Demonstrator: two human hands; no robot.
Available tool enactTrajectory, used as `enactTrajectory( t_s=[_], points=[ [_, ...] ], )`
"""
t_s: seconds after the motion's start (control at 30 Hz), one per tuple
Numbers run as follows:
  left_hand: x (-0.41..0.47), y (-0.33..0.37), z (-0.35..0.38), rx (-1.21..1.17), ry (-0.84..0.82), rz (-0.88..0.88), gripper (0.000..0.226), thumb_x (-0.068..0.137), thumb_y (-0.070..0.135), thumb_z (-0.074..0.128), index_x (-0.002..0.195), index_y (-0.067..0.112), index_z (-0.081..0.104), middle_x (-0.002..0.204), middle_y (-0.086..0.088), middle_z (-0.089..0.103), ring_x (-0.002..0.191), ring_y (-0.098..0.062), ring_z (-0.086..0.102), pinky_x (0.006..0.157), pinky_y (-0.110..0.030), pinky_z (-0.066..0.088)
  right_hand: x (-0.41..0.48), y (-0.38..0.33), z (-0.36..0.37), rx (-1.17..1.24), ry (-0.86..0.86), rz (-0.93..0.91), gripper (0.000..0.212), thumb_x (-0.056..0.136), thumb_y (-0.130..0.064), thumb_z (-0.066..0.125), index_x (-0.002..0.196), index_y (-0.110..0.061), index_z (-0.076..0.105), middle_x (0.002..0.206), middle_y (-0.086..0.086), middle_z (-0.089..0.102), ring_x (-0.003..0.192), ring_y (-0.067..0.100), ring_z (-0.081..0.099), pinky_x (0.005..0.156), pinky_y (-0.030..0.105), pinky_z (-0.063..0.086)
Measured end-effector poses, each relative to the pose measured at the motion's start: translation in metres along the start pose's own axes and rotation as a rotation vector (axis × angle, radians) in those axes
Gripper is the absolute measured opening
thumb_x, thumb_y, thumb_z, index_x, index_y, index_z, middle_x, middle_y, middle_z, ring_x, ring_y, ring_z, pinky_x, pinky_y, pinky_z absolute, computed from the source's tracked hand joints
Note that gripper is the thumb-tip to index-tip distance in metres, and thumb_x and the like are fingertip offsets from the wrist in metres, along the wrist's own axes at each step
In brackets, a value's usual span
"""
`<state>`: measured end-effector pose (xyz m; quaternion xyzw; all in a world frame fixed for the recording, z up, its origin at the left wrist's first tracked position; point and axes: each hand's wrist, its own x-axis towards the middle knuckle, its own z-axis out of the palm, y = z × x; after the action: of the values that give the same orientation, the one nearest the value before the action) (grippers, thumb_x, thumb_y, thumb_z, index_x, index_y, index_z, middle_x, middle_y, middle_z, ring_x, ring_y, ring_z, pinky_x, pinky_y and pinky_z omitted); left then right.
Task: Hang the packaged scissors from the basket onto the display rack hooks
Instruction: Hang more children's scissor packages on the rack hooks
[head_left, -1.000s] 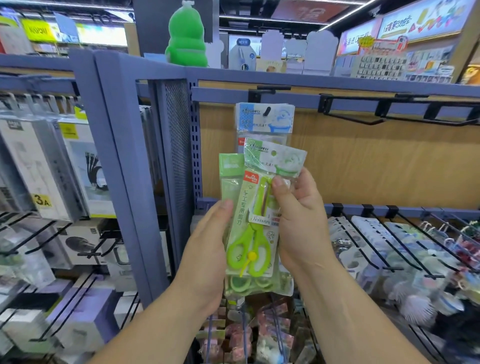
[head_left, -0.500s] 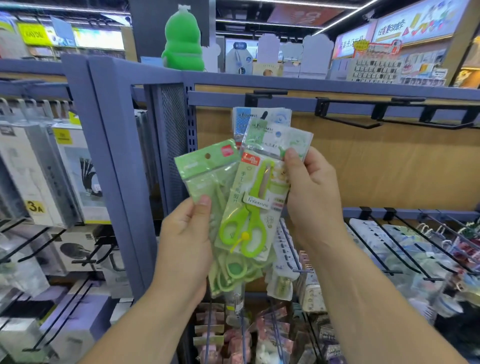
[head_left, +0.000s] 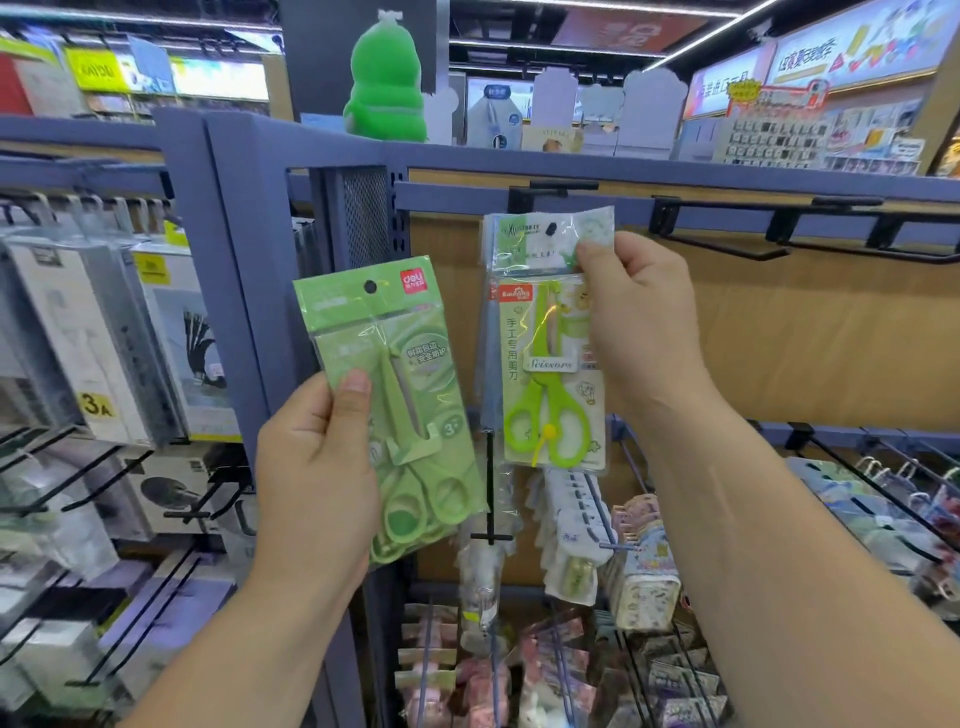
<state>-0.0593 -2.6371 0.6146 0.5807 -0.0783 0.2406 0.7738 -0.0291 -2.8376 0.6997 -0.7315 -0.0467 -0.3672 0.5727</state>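
The left hand (head_left: 311, 483) gripped pale green packs (head_left: 384, 332) of scissors near their lower edge, just beside the blue post (head_left: 244, 260). The right hand (head_left: 639, 322) pinched the top of a clear pack (head_left: 550, 374) with bright green scissors inside, held just under the top hook (head_left: 553, 186). To its right was the wooden panel (head_left: 805, 338).

The left hand (head_left: 311, 483) grips a pale green scissors pack (head_left: 395, 374), thumb pressed on its front, low against the blue rack post (head_left: 234, 260). The right hand (head_left: 644, 322) pinches the bright green scissors pack (head_left: 550, 374) by its top, lifted just under a black hook bracket (head_left: 550, 187).
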Motion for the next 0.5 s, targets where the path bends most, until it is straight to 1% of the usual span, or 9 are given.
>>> enactTrajectory(
  t_s=[0.1,0.17,0.23,0.3,0.33,0.37,0.4,0.43,0.5],
  points=[
    [-0.002,0.001,-0.001,0.012,-0.041,-0.007,0.030,0.106,0.035,0.057,0.088,0.032,0.081,0.096,-0.005,0.076,0.091,-0.026,0.070,0.088,-0.071,0.057,0.000,0.004,0.000,-0.031,0.012,0.016,0.038,0.105,-0.024,0.058,0.071,-0.007,0.054,0.063,0.001,0.050,0.062,0.018,0.046,0.058,0.031,0.035],
    [-0.003,0.002,-0.001,0.004,-0.055,-0.016,0.027,0.102,0.042,0.062,0.086,0.028,0.080,0.091,-0.009,0.072,0.087,-0.026,0.066,0.086,-0.073,0.056,-0.001,0.008,0.000,-0.080,0.032,0.007,0.043,0.105,-0.027,0.061,0.066,-0.011,0.048,0.062,0.001,0.048,0.061,0.016,0.043,0.056,0.030,0.033],
    [-0.003,0.003,0.000,0.014,-0.063,-0.022,0.032,0.099,0.046,0.064,0.086,0.020,0.077,0.087,-0.011,0.070,0.082,-0.025,0.063,0.081,-0.070,0.056,-0.001,0.016,-0.002,-0.130,0.048,0.004,0.042,0.102,-0.031,0.066,0.070,-0.006,0.054,0.065,0.008,0.056,0.062,0.020,0.048,0.057,0.035,0.041],
    [-0.003,0.003,0.001,0.033,-0.081,-0.014,0.037,0.098,0.049,0.065,0.088,0.015,0.074,0.084,-0.015,0.066,0.082,-0.025,0.058,0.080,-0.067,0.058,-0.005,0.020,-0.005,-0.166,0.089,0.014,0.022,0.098,-0.032,0.072,0.086,-0.016,0.065,0.078,0.006,0.068,0.070,0.017,0.063,0.064,0.038,0.056],
    [-0.002,0.003,0.002,0.032,-0.089,-0.006,0.036,0.097,0.050,0.065,0.089,0.017,0.076,0.084,-0.022,0.067,0.082,-0.027,0.059,0.080,-0.064,0.058,-0.010,0.020,-0.006,-0.160,0.126,0.012,0.014,0.097,-0.031,0.073,0.093,-0.022,0.063,0.081,0.000,0.067,0.072,0.007,0.064,0.067,0.031,0.057],
    [-0.002,0.003,0.002,0.031,-0.097,0.000,0.032,0.096,0.049,0.065,0.090,0.021,0.078,0.088,-0.030,0.070,0.083,-0.029,0.062,0.083,-0.066,0.058,-0.018,0.018,-0.008,-0.144,0.167,0.001,0.013,0.096,-0.030,0.074,0.097,-0.026,0.061,0.083,-0.006,0.065,0.072,-0.001,0.060,0.066,0.020,0.053],
    [-0.002,0.004,0.004,0.033,-0.108,0.004,0.029,0.094,0.048,0.063,0.090,0.026,0.080,0.094,-0.031,0.072,0.084,-0.030,0.067,0.084,-0.068,0.059,-0.025,0.015,-0.008,-0.127,0.191,-0.021,0.013,0.097,-0.030,0.073,0.098,-0.026,0.061,0.084,-0.008,0.063,0.071,-0.004,0.058,0.065,0.015,0.050],
    [-0.002,0.004,0.005,0.033,-0.118,0.009,0.026,0.093,0.046,0.062,0.089,0.029,0.082,0.094,-0.024,0.075,0.086,-0.028,0.071,0.083,-0.067,0.060,-0.034,0.011,-0.007,-0.101,0.181,-0.035,0.011,0.098,-0.031,0.071,0.096,-0.024,0.062,0.084,-0.008,0.064,0.071,-0.003,0.057,0.065,0.016,0.049],
    [-0.003,0.005,0.011,0.015,-0.133,0.008,0.023,0.093,0.040,0.062,0.088,0.032,0.083,0.091,-0.006,0.081,0.087,-0.022,0.077,0.080,-0.057,0.064,-0.051,0.005,-0.002,-0.038,0.056,-0.025,0.017,0.097,-0.036,0.071,0.093,-0.019,0.068,0.083,-0.003,0.069,0.073,0.007,0.063,0.067,0.024,0.053]
  ],
)
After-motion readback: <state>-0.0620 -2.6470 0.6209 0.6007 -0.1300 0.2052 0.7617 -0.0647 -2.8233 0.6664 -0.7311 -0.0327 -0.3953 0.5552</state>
